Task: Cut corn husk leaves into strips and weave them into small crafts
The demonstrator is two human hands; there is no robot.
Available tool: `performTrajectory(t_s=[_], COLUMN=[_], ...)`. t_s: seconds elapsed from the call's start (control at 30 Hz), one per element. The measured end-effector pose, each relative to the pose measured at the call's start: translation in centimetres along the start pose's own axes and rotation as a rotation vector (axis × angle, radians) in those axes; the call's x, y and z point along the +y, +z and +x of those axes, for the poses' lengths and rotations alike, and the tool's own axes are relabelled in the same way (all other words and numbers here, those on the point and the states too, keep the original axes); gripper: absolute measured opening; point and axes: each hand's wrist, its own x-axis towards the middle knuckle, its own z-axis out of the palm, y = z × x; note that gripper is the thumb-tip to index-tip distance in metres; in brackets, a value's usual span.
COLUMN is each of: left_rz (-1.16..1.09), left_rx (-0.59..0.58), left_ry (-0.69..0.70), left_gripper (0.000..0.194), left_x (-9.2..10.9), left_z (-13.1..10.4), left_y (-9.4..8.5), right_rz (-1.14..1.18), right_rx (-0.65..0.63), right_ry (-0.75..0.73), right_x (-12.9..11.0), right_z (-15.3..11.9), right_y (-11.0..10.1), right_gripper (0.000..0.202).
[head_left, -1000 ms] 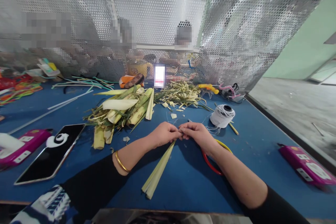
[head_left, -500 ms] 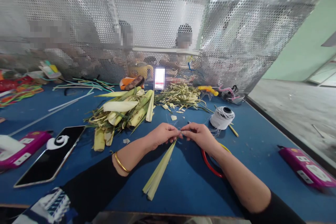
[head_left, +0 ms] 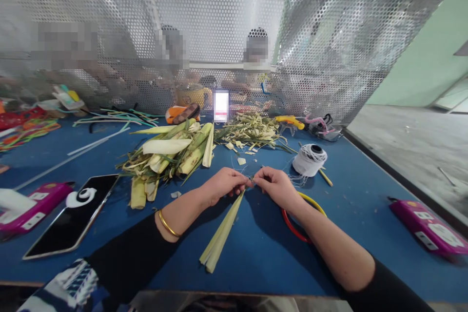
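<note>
My left hand is closed in a pinch at the narrow top of a pale green corn husk, whose two wide ends slant down toward the table's front edge. My right hand meets it fingertip to fingertip, pinching thin thread at the tied-looking tip. Fine strands stick out above the fingers; the exact wrap is too small to make out. A spool of white thread stands just beyond my right hand. Under my right forearm lies a red and yellow ring, partly hidden.
Husks are heaped at centre left, with shredded scraps behind. A lit phone leans near the perforated metal screen. Another phone and a purple case lie left; a second purple case lies right.
My right fingertips have shifted slightly at the husk's tip, and the hands have tilted a little. The husk stays in my left hand; the view has moved slightly.
</note>
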Motion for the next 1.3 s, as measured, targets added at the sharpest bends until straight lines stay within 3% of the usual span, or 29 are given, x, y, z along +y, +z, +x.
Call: performTrajectory(t_s=[0.13, 0.23, 0.37, 0.47, 0.67, 0.97, 1.3], left_rz=[-0.01, -0.008, 0.01, 0.016, -0.019, -0.119, -0.011], left_rx=[-0.04, -0.052, -0.063, -0.073, 0.036, 0.057, 0.082], left_ry=[0.018, 0.022, 0.025, 0.028, 0.009, 0.027, -0.005], left_gripper=[0.023, 0.022, 0.022, 0.022, 0.023, 0.02, 0.015], left_x=[-0.02, -0.09, -0.27, -0.26, -0.06, -0.61, 0.06], left_z=[0.04, 0.11, 0.24, 0.22, 0.1, 0.57, 0.21], left_y=[-0.08, -0.08, -0.07, -0.04, 0.08, -0.32, -0.54], right_rz=[0.07, 0.128, 0.067, -0.025, -0.189, -0.157, -0.181], right_rx=[0.068, 0.046, -0.002, 0.033, 0.107, 0.012, -0.067], right_ry=[0.015, 0.013, -0.03, -0.047, -0.108, -0.121, -0.118], right_x=[0.01, 0.09, 0.09, 0.02, 0.11, -0.23, -0.63], right_z=[0.12, 0.11, 0.01, -0.03, -0.11, -0.46, -0.67], right_y=[0.08, 0.22, 0.36, 0.35, 0.25, 0.09, 0.01], right_gripper=[0.022, 0.036, 0.02, 0.019, 0.02, 0.016, 0.012])
